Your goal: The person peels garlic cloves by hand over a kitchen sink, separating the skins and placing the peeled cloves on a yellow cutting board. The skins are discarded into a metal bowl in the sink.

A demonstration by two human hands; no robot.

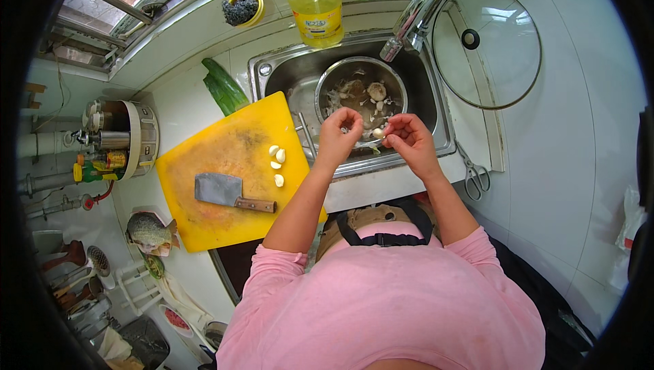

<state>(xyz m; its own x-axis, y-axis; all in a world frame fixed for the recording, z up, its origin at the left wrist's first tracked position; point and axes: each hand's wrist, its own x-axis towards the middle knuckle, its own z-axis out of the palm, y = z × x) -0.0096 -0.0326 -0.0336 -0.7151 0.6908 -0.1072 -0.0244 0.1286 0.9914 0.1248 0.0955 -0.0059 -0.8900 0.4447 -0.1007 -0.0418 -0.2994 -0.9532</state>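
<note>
My right hand (410, 141) pinches a pale garlic clove (378, 133) between thumb and fingertips over the near side of a round metal bowl (403, 89). My left hand (343, 135) hovers at the bowl's near left, its fingers curled together; whether something small is between them cannot be told. Inside the bowl, in the sink, lie a garlic bulb (377, 91), loose cloves and papery skins in water. On the yellow cutting board (204, 150) to the left rest several peeled garlic cloves (279, 180) and a cleaver (218, 189) with a wooden handle.
The steel sink (301, 84) has a faucet (419, 12) at its back right. A dish soap bottle (317, 12) stands behind it. A glass lid (488, 48) and kitchen scissors (475, 173) are on the right. Green leaves (225, 86) and a fish (150, 232) lie beside the board.
</note>
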